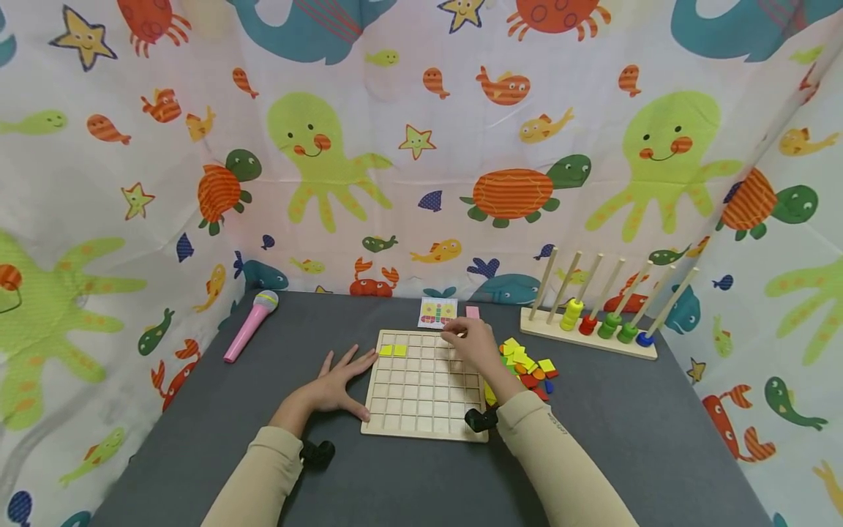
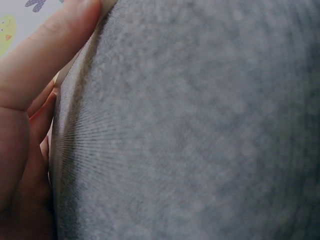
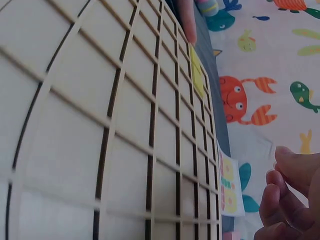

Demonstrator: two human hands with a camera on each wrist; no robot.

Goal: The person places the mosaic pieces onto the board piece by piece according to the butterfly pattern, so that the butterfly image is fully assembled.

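Observation:
A wooden grid board (image 1: 416,405) lies on the grey table, with two yellow square tiles (image 1: 393,350) side by side in its top row near the left corner. My left hand (image 1: 337,386) rests along the board's left edge, fingers spread, thumb near the lower left corner. Over the board's upper right part is my right hand (image 1: 476,345), its fingers bent and the thumb close to the index fingertip. In the right wrist view the right-hand fingers (image 3: 285,202) show no piece, and I cannot tell whether a small one is hidden between them.
Beyond the board lie a pattern card (image 1: 436,313) and a pink block (image 1: 472,312). Loose coloured pieces (image 1: 527,364) are heaped right of the board. A wooden peg stand (image 1: 588,333) with coloured rings stands back right; a pink toy microphone (image 1: 252,326) lies back left. A sea-animal curtain (image 1: 408,183) encloses the table.

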